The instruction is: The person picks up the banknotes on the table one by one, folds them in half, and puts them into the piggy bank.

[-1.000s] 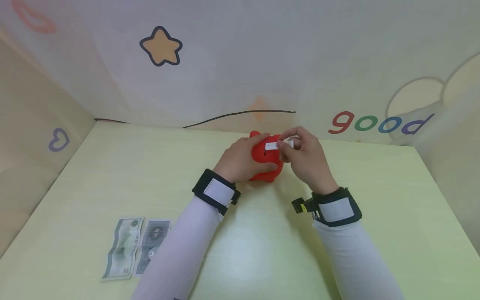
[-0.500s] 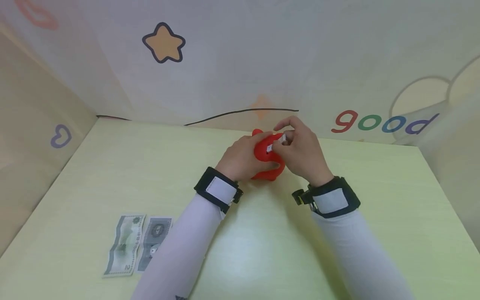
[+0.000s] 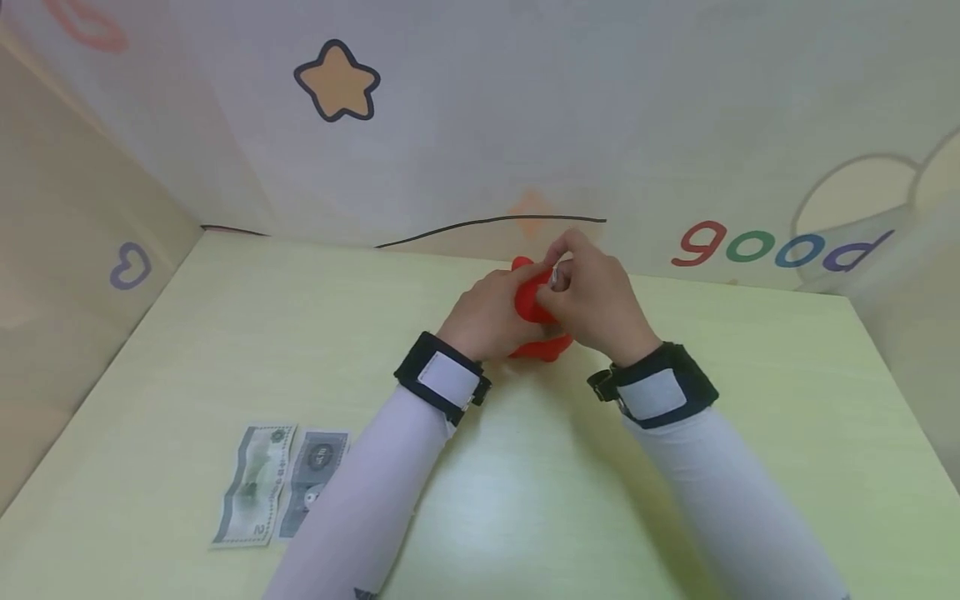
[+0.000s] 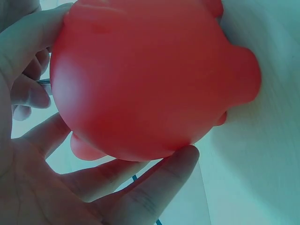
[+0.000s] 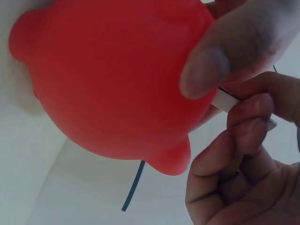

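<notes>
Since half a second ago, the right hand (image 3: 600, 304) has moved in over the bank (image 3: 531, 307), and the strip (image 5: 226, 100) shows less, only a sliver in the head view; the slot seen then is now covered. Thumb and fingers of the right hand pinch this pale strip at the bank's top; how far its end reaches in cannot be told. The left hand (image 3: 487, 315) is curled round the bank from the left, fingers apart, the thumb on the near side. The bank, red and rounded, is at the far middle of the table (image 3: 510, 500); its inside is out of sight, and both wrist views crop its body. Dark wristbands (image 3: 442, 375) circle both wrists, and the white sleeves (image 3: 390, 475) run off the near edge. At near left two notes (image 3: 257, 483) lie side by side, the right one partly hidden by the left sleeve. Beyond is a wall (image 3: 480, 108) with a star (image 3: 339, 82).
</notes>
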The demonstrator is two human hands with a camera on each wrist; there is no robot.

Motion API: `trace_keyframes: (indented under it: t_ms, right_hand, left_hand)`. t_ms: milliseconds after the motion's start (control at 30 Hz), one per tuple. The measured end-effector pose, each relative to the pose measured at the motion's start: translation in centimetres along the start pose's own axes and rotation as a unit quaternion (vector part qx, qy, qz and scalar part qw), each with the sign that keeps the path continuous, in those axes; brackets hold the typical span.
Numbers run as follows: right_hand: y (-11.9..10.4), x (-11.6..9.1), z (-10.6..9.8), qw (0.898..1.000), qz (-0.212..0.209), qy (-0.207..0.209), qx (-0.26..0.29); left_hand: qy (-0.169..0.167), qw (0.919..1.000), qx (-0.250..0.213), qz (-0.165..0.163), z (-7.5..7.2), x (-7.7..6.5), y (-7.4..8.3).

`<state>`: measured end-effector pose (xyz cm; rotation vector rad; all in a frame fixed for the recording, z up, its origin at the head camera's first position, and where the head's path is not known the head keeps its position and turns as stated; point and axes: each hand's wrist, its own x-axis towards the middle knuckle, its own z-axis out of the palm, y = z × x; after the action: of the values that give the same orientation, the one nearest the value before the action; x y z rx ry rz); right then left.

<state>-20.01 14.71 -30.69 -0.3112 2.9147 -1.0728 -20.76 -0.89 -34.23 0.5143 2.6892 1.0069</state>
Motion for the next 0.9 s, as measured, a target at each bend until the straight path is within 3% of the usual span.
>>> trace_keyframes:
  t_ms: [367,900]
  right_hand:
    - [0.2,-0.8,-0.2,0.998,-0.051,0.03,0.003]
    - [0.5,-1.5,0.1,0.997,-0.026,0.051,0.044]
  left_hand:
    - [0.0,1.0,-0.005,0.002,0.0,-0.2,-0.2]
    - [0.002,0.9997,-0.025,0.005,0.1,-0.2,-0.4]
